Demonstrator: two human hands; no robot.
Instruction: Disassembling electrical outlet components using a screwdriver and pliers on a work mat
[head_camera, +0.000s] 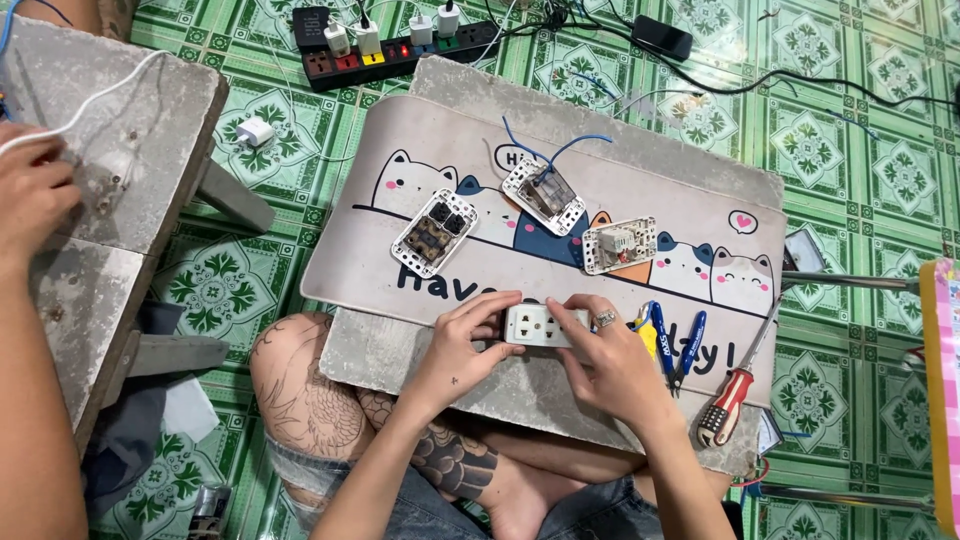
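Both hands are closed around a white socket plate (532, 325), which is held just above the near edge of the mat. It is pinched at its left end by the left hand (465, 345) and at its right end by the right hand (605, 355); a ring is worn on a finger of the right hand. Just beside the right hand, blue-handled pliers (678, 345) are laid on the cat-print mat (400, 270), and a red-handled screwdriver (735, 395) is set a little further right, its tip pointing away. The mat is spread over a grey concrete slab (520, 385) that serves as a desk.

Further back on the mat, three opened switch modules are seen: one at the left (434, 232), one in the middle (543, 195) with blue wires (545, 148) attached, and one at the right (620, 246). Beyond the slab, a black power strip (400, 48) with plugged chargers is laid on the green patterned floor (860, 150). At the far left, another person's hand (35, 190) is rested on a second slab (120, 150).
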